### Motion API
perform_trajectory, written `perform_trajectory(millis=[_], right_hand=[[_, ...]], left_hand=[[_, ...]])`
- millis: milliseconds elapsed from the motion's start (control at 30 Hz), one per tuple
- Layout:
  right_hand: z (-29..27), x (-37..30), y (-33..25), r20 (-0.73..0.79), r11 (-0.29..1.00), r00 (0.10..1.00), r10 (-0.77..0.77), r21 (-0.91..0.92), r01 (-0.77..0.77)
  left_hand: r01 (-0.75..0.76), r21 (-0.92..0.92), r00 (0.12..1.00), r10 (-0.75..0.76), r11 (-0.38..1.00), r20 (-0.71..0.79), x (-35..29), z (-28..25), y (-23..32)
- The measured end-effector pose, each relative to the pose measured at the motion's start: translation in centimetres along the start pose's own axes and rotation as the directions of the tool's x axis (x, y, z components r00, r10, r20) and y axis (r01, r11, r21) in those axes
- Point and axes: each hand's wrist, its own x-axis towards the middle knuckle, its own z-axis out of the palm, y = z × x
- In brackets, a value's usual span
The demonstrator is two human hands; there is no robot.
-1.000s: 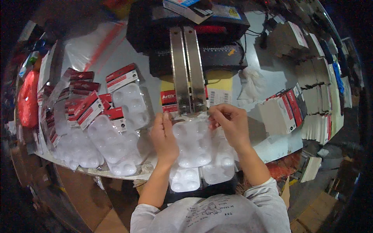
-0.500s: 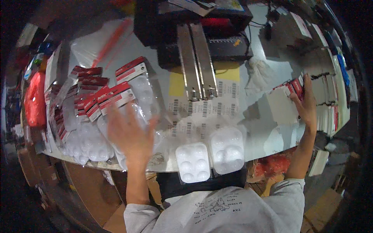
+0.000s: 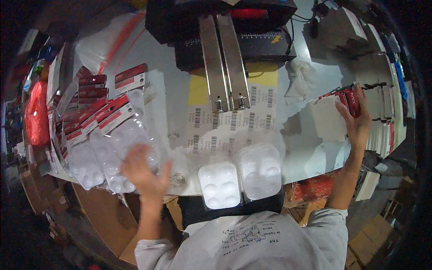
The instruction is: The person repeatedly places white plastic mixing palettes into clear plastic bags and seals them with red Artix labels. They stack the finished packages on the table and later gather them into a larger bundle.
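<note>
Here, a stack of red-and-white cardboard cards (image 3: 329, 119) is spanned by the right hand (image 3: 356, 118), thumb and fingers on either side; whether it is clamped cannot be told. The blurred left hand (image 3: 146, 174) is held with fingers spread over clear-bagged white plastic palettes (image 3: 102, 152); between the hands, two white round-welled palettes (image 3: 219, 185) are placed side by side.

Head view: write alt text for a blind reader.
A person's right hand touches a stack of cards; the left hand, blurred, is over bagged white trays. Two more trays lie at the table edge, a black machine beyond.
</note>
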Motion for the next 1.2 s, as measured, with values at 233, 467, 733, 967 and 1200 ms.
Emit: perform_trajectory(millis=[233, 467, 733, 967, 1200], right_hand=[[-0.5, -1.5, -4.6, -0.091, 0.980, 0.977, 0.195, 0.069, -0.189], [2.1, -4.5, -15.6, 0.352, 0.844, 0.877, -0.328, 0.526, 0.104], [6.6, -4.2, -17.7, 0.521, 0.856, 0.745, -0.417, 0.501, 0.129], [6.5, -4.1, -17.0, 0.471, 0.817, 0.745, -0.472, 0.550, 0.171], [6.5, -3.9, -15.6, 0.409, 0.759, 0.697, -0.589, 0.575, 0.304]], left_hand=[[0.291, -0.397, 0.956, -0.250, 0.870, 0.152, -4.8, 2.9, 6.2], [0.594, -0.780, 0.731, -0.272, -0.200, 0.626, -3.1, -0.2, 8.7], [0.574, -0.802, 0.814, -0.225, 0.167, 0.536, -1.4, -0.2, 9.4], [0.609, -0.745, 0.792, -0.253, 0.271, 0.556, -1.4, 0.1, 9.5], [0.518, -0.766, 0.855, -0.195, 0.381, 0.481, -1.3, 1.1, 9.5]])
